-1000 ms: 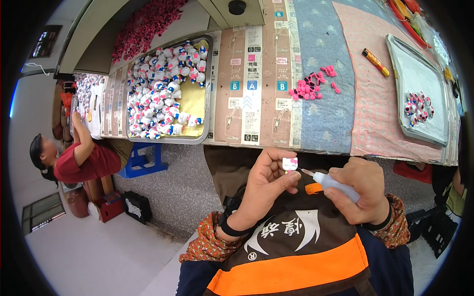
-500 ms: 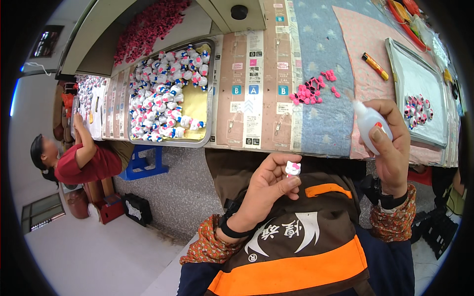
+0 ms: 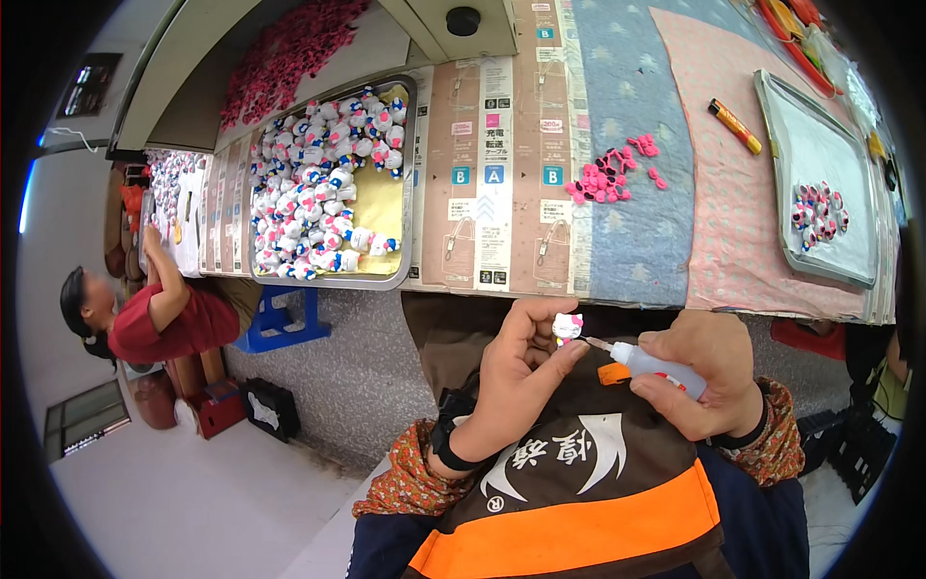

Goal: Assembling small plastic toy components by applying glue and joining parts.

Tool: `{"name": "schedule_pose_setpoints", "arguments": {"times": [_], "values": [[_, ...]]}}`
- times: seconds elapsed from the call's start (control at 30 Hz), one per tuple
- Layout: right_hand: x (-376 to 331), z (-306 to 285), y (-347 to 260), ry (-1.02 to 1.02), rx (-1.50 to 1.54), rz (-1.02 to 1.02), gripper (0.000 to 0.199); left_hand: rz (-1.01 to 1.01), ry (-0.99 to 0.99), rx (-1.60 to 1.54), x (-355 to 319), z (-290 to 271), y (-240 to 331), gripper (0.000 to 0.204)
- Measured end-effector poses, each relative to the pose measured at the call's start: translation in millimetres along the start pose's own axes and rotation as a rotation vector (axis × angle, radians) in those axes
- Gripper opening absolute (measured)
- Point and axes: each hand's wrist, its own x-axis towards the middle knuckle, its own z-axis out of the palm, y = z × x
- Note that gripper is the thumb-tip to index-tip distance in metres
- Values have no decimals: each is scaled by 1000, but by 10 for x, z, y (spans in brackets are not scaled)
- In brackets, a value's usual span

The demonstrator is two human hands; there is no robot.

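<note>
Between the thumb and fingers of my left hand (image 3: 526, 372) is a small white cat figurine (image 3: 567, 329) with a pink bow, above my lap at the table's front edge. My right hand (image 3: 704, 372) grips a translucent white squeeze bottle (image 3: 666, 372), tilted so its thin nozzle points left. The nozzle tip is at the figurine's lower right side; whether it touches I cannot tell. Small pink bow-shaped pieces (image 3: 603, 180) lie in a loose pile on the blue cloth beyond my hands.
A metal tray (image 3: 410, 193) full of similar figurines stands at the left. On the right are an orange-yellow tube (image 3: 735, 126) and a second tray (image 3: 820, 259) with several small pieces. Farther left, a person in a red shirt (image 3: 154, 314) sits at the table, near a blue stool (image 3: 285, 320).
My right hand has come down and left with the squeeze bottle, turning its nozzle from upward to the figurine. My left hand has barely moved.
</note>
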Motion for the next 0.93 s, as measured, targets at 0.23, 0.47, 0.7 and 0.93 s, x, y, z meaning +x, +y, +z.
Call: {"name": "schedule_pose_setpoints", "arguments": {"times": [0.23,0.47,0.7,0.93], "values": [[17,34,-2,-71,-49,-6,33,37,-33,183,-31,-6,36,41],[-20,-7,89,135,88,164,35,-38,-45,-68,-4,-35,46,39],[439,-415,493,500,437,385,42,-54,-95,-199,68,-80,130,38],[713,-677,1097,289,187,413,47,-88,-110,-289,71,-167,135,43]]}}
